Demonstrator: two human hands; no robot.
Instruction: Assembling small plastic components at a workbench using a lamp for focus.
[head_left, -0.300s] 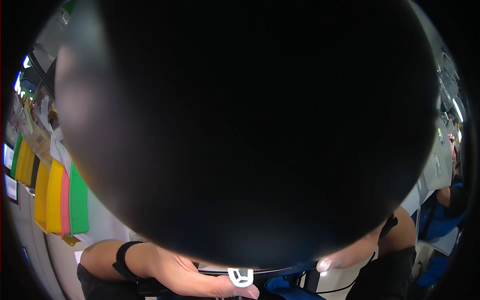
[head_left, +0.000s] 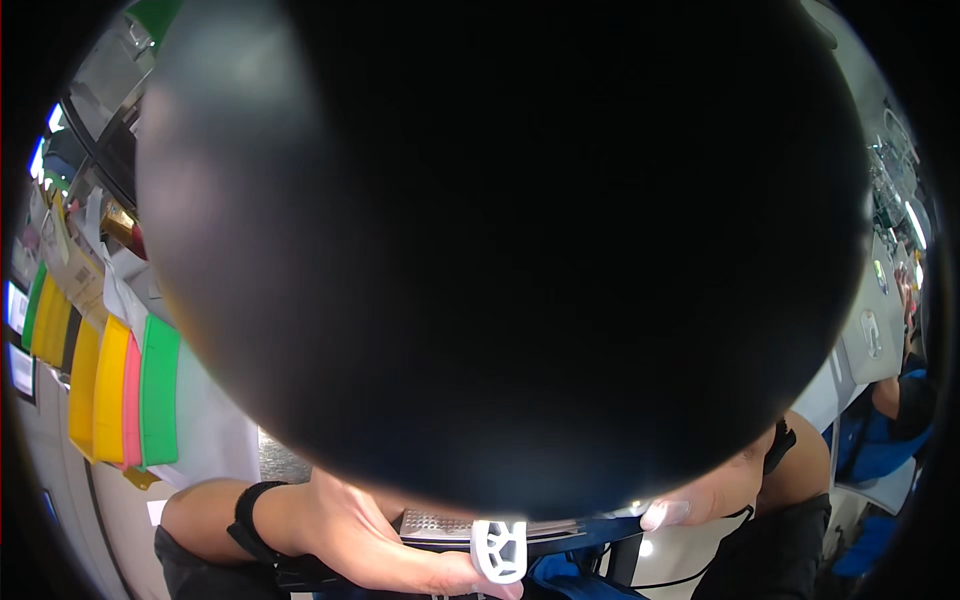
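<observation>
A big, blurred, dark round shape (head_left: 540, 260) blocks most of the picture, close in front of me; its kind cannot be made out. Below its lower rim, my left hand (head_left: 365, 540) is closed on a small white part with rounded cutouts (head_left: 500, 552), the thumb lying against it. On the other side, my right hand (head_left: 708, 497) shows only its thumb and the back of the hand. Its other fingers are behind the dark shape, so what it holds, if anything, is hidden. Both wrists wear black bands.
Yellow, pink and green bins (head_left: 160, 390) stand nested on the left, beside a white sheet (head_left: 215, 420). A perforated metal plate (head_left: 440, 524) lies by the table edge behind my left hand. At far right, a person in blue (head_left: 890, 430) sits near a grey case (head_left: 868, 335).
The dark shape has shifted slightly up and right, baring more of the perforated plate. More of the white part in my left hand shows, with its cutouts facing me. Both hands stay nearly in place.
</observation>
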